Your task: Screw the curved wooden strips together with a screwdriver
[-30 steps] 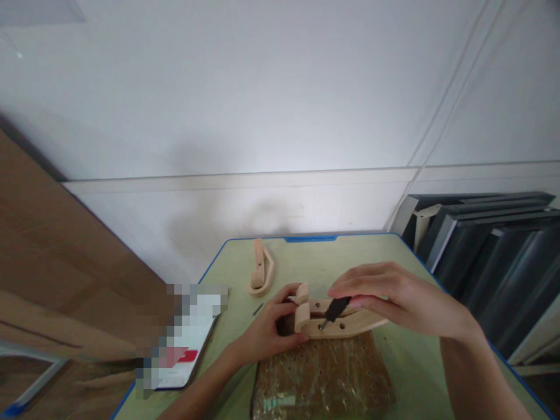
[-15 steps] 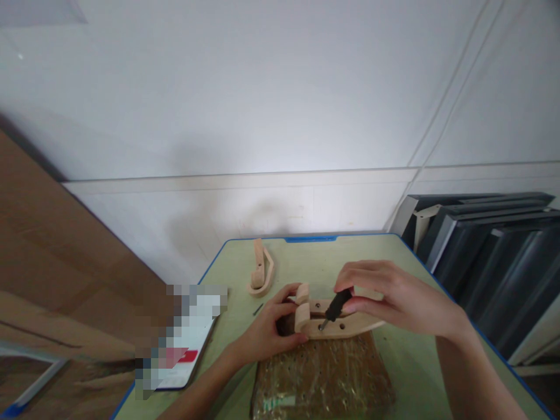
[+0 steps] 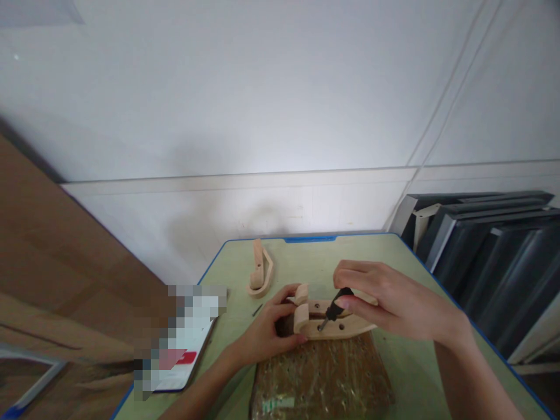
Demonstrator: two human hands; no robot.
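Note:
My right hand (image 3: 371, 294) grips the black handle of a screwdriver (image 3: 336, 304), which is tilted with its metal tip in a hole near the left end of a pale wooden frame (image 3: 356, 326). Another hole sits to the right of the tip, and one more is in the frame's far side. My left hand (image 3: 273, 324) is closed around the frame's left end, where two rounded wooden blocks (image 3: 301, 318) stand up. The near part of the frame rests over a brown board (image 3: 324, 379) wrapped in clear plastic and dotted with small holes.
A second curved wooden piece (image 3: 261, 271) lies at the back left of the green table (image 3: 306, 256). Near my left hand is a thin dark rod (image 3: 257, 310). A phone-like device (image 3: 188, 344) lies at the left edge. Dark panels (image 3: 490, 245) lean at the right.
My right fingers and the screwdriver handle have shifted slightly, while the tip stays in the same hole. My left hand keeps its hold on the wooden frame.

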